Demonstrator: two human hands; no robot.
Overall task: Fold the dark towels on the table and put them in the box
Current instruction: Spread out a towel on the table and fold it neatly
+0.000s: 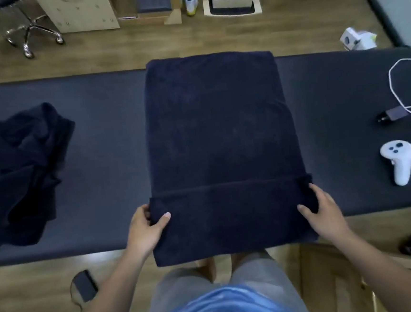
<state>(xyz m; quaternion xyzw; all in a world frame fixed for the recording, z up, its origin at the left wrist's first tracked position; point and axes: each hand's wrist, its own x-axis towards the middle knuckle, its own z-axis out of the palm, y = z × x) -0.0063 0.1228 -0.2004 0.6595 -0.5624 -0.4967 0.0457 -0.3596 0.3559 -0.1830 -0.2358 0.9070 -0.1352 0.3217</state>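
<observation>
Left grip (146, 225), a bare hand, pinches the left end of the dark towel's (217, 135) near band: the thumb lies on top of the cloth and the fingers curl round the edge beneath it. Right grip (325, 207) mirrors it at the right end, thumb flat on top and pointing inward, fingers wrapped along the side edge. Both forearms reach in from the near side, angled toward each other, with the wrists roughly level with the near edge of the desk (104, 152).

That desk is a long dark surface running left to right. The dark towel lies flat across its middle as a tall rectangle. Its far edge reaches the desk's far edge and its near edge hangs a little over the near one. A straight crease crosses it just beyond the thumbs, marking off the band that is held.

At the far left of the desk sits a crumpled dark towel (19, 172), well apart from the flat one. On the right lie a looped white cable (397, 84), a white handheld controller (398, 161) nearer, and between them a small dark plug (394, 114).
</observation>
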